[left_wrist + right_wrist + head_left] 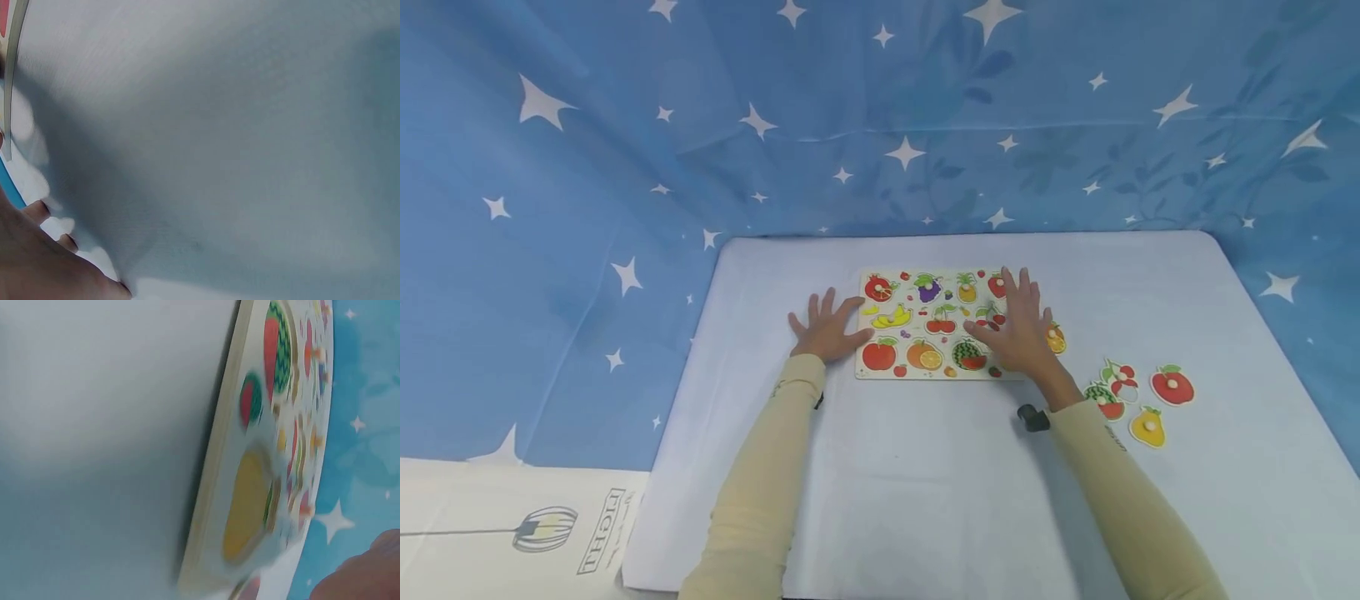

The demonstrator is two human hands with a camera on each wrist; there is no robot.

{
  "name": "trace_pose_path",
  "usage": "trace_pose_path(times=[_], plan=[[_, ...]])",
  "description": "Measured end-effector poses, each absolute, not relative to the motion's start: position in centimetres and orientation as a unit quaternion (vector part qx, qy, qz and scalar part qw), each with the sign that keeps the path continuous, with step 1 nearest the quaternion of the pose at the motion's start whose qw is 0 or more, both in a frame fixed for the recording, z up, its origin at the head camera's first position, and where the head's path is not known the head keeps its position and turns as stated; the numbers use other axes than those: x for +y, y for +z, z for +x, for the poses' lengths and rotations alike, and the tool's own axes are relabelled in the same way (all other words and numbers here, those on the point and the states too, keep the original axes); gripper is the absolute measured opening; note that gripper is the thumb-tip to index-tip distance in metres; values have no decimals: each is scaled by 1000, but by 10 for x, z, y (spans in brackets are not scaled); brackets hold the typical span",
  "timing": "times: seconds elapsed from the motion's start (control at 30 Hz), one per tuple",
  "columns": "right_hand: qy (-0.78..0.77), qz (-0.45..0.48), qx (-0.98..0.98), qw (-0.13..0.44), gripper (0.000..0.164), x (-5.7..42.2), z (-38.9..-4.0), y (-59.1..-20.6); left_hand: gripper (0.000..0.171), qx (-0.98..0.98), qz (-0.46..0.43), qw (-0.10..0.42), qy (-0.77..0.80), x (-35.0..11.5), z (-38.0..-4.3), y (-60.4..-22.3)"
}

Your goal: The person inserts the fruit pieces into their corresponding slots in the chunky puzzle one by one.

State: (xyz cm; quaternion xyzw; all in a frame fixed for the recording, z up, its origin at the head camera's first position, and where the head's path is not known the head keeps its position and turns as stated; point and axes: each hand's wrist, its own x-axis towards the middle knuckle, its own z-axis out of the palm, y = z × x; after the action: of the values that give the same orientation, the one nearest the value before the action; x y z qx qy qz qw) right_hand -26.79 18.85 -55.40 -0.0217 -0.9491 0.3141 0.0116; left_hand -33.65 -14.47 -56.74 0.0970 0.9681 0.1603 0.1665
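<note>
A fruit peg puzzle board (910, 373) lies flat on the white table, with fruit pieces such as bananas (892, 317), grapes (928, 289) and a watermelon (968, 355) on it. At its left edge is my left hand (826, 332), fingers spread, thumb and forefinger right at the rim. My right hand (1021, 337) reaches over the board's right side with fingers extended, hiding part of it. In the right wrist view, a yellow pear shape (247, 506) shows near the board's corner. Beside the right hand, a loose orange piece (1056, 338) is partly visible.
Right of the board lie more loose pieces: cherries (1124, 379), a watermelon slice (1103, 403), an apple (1172, 387) and a pear (1148, 427). The cherries and watermelon overlap. A blue star-patterned cloth (850, 108) hangs behind the table (910, 500).
</note>
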Motion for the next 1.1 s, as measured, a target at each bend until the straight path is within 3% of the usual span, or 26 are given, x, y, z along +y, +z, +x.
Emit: trace_pose_path(times=[0.87, 1.1], plan=[[314, -91, -945, 31, 102, 291, -200, -541, 72, 969, 104, 169, 150, -144, -338, -566], [321, -108, -941, 29, 94, 313, -181, -536, 72, 968, 100, 171, 152, -145, -338, -567]])
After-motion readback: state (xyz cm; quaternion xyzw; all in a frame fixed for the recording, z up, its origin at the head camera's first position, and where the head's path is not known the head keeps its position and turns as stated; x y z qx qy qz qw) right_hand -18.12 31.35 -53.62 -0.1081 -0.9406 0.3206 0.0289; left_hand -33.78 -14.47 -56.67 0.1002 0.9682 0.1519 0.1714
